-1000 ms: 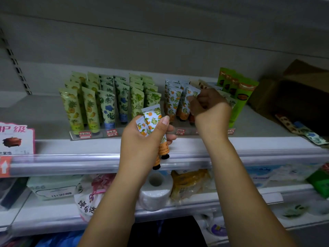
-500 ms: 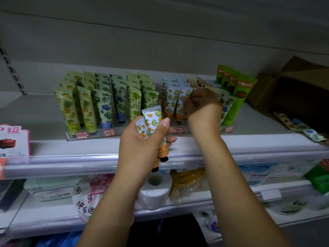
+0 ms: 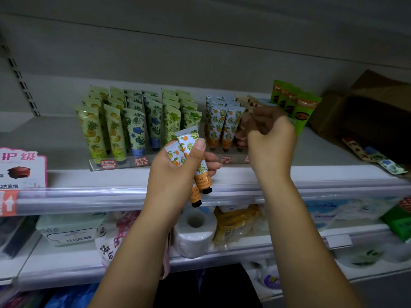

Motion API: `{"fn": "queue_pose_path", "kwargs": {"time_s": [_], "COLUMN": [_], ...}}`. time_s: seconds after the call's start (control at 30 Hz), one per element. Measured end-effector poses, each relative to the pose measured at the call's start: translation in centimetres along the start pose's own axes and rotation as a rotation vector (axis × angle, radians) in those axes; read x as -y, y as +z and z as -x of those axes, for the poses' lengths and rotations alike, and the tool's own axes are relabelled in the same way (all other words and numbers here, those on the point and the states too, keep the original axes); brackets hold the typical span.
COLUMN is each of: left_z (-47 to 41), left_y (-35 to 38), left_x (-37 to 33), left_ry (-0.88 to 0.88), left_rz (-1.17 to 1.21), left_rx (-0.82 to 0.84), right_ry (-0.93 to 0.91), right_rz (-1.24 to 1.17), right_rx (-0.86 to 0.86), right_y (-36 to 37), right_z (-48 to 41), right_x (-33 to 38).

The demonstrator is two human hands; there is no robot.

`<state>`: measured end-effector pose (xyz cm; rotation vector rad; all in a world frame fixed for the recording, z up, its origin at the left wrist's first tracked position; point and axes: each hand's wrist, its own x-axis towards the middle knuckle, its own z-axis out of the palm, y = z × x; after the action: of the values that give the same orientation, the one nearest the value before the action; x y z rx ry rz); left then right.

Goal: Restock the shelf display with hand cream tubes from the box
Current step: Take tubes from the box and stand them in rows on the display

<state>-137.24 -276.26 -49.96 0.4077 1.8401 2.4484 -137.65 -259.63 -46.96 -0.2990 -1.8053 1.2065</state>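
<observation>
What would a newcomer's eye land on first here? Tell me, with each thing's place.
The left hand at centre, gripping orange-patterned tubes in front of the shelf edge, draws the eye first. Beside it the blurred right hand, fingers curled, reaches the matching row standing on the shelf. Rows of pale green tubes stand upright to the left, and a cardboard box sits at the shelf's far right.

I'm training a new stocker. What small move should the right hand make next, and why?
Probably the right hand should reach across and take one tube from the left hand, provided it is empty; blur hides whether it is. The left hand grips a bundle of orange-print tubes, and the right hand is beside the matching orange-print rows on the display, which stand cap down.
</observation>
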Motion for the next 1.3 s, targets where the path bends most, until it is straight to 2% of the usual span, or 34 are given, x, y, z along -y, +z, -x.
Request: {"fn": "queue_pose_path", "kwargs": {"time_s": [0.23, 0.67, 0.77, 0.97, 1.3], "left_z": [0.1, -0.3, -0.7, -0.6, -0.8], "left_y": [-0.7, -1.1, -1.5, -1.0, -1.1], "left_x": [0.1, 0.8, 1.2, 1.6, 1.4], "left_ry": [0.033, 0.015, 0.037, 0.116, 0.158], "left_rz": [0.011, 0.001, 0.012, 0.069, -0.05], "left_rx": [0.009, 0.123, 0.09, 0.024, 0.054], "right_ry": [0.226, 0.175, 0.214, 0.213, 0.162], "right_rz": [-0.13, -0.102, -0.16, -0.114, 0.18], "right_rx": [0.476, 0.617, 0.542, 0.159, 0.065], "right_y": [-3.4, -1.6, -2.2, -2.1, 0.7], "right_z": [6.1, 7.4, 6.9, 4.1, 2.5], "right_x": [1.4, 0.5, 0.3, -1.0, -2.7]}}
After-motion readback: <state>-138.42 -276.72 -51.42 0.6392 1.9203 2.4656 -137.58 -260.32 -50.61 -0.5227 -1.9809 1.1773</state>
